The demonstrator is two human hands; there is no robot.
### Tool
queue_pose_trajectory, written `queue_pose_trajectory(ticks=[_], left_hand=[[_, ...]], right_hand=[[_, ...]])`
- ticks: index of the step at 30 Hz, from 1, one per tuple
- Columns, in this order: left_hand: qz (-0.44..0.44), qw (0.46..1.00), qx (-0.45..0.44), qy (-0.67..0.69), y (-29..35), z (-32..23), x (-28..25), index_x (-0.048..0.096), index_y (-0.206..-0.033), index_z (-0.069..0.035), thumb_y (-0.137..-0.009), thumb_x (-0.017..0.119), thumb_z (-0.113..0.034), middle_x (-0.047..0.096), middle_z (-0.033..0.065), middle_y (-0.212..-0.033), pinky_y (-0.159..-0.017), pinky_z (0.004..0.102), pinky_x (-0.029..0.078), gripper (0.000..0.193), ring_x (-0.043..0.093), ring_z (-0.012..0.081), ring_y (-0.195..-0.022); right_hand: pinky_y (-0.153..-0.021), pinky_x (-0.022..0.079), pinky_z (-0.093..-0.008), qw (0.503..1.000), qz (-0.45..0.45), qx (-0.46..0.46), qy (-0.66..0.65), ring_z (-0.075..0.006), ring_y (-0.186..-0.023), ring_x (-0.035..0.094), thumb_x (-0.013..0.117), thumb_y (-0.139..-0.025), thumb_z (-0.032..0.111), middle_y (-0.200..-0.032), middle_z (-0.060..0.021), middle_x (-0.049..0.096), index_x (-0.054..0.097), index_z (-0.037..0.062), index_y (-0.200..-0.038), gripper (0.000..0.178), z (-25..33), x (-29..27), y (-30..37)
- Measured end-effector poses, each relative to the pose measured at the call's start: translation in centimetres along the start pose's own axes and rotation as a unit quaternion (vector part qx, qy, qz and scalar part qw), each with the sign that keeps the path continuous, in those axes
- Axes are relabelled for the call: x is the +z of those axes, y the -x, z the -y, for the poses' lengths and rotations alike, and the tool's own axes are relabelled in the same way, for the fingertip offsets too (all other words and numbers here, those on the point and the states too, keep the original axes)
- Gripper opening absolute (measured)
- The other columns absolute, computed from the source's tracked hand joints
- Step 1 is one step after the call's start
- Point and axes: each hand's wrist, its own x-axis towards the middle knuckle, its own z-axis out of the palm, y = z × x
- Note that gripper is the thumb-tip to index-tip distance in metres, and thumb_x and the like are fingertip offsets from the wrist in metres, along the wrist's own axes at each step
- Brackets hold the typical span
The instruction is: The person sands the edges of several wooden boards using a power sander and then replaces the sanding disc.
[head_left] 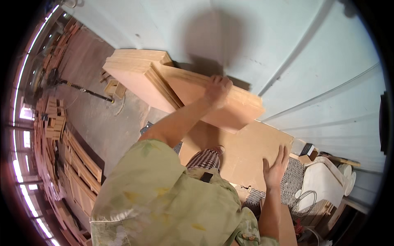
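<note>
My left hand (217,91) is closed over the top edge of a stack of pale wooden boards (238,112), which leans on its long edge near the wall. To its left, a second stack of similar boards (133,74) stands close against it. My right hand (275,169) is held out with its fingers stretched and nothing in them. It hovers near the right edge of a flat tan sheet (246,149) on the floor; whether it touches the sheet, I cannot tell. One of my shoes shows on that sheet below the boards.
A pale metal wall (303,61) runs behind the boards. A grey patterned mat (292,178), a white panel-like object (322,184) and a cable lie at the right. On the left floor are a small wooden box (115,89), a dark pole (88,91) and timber stacks (82,172).
</note>
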Motion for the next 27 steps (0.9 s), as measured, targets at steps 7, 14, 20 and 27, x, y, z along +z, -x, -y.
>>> queue_pose_trajectory(ticks=[7, 14, 20, 27], left_hand=[[0.034, 0.994, 0.102, 0.01, 10.9, -2.1, -3.8, 0.053, -0.092, -0.008, -0.057, 0.073, -0.022, 0.054, 0.0068, -0.084, -0.087, 0.041, 0.035, 0.043, 0.053, 0.023, -0.084], [0.272, 0.96, 0.053, -0.046, 17.2, 3.4, -7.9, 0.049, -0.114, -0.006, -0.064, 0.07, -0.022, 0.058, 0.0145, -0.107, -0.094, 0.0436, 0.038, 0.056, 0.053, 0.0312, -0.107], [0.43, 0.9, 0.059, 0.04, 21.1, 2.9, -7.6, 0.047, -0.095, -0.003, -0.07, 0.066, -0.017, 0.058, 0.0228, -0.093, -0.078, 0.05, 0.045, 0.036, 0.057, 0.0405, -0.091], [0.465, 0.858, 0.208, -0.07, 21.7, 9.0, -5.8, 0.043, -0.11, -0.005, -0.073, 0.068, -0.033, 0.059, 0.0178, -0.095, -0.069, 0.0505, 0.048, 0.053, 0.06, 0.0398, -0.085]], right_hand=[[-0.104, 0.033, -0.0429, 0.935, 0.214, -0.202, 0.2, -0.0314, -0.125, 0.04, 0.081, -0.06, 0.028, -0.13, -0.0177, 0.046, 0.04, 0.0057, -0.131, 0.084, 9.5, 5.8, -7.0], [-0.086, 0.048, -0.0406, 0.956, 0.257, -0.096, 0.105, -0.032, -0.103, 0.057, 0.071, -0.067, 0.014, -0.105, -0.0143, 0.059, 0.05, 0.0068, -0.106, 0.045, 10.0, 7.0, 0.0], [-0.097, 0.04, -0.0379, 0.965, 0.251, -0.068, 0.031, -0.0279, -0.106, 0.053, 0.067, -0.067, 0.01, -0.103, -0.0115, 0.058, 0.054, 0.0058, -0.102, 0.037, 9.6, 13.2, 4.7], [-0.09, 0.044, -0.0357, 0.973, 0.214, 0.052, 0.074, -0.0253, -0.095, 0.061, 0.061, -0.078, 0.015, -0.104, -0.0124, 0.062, 0.058, 0.0041, -0.109, 0.033, 16.5, 14.5, 10.8]])
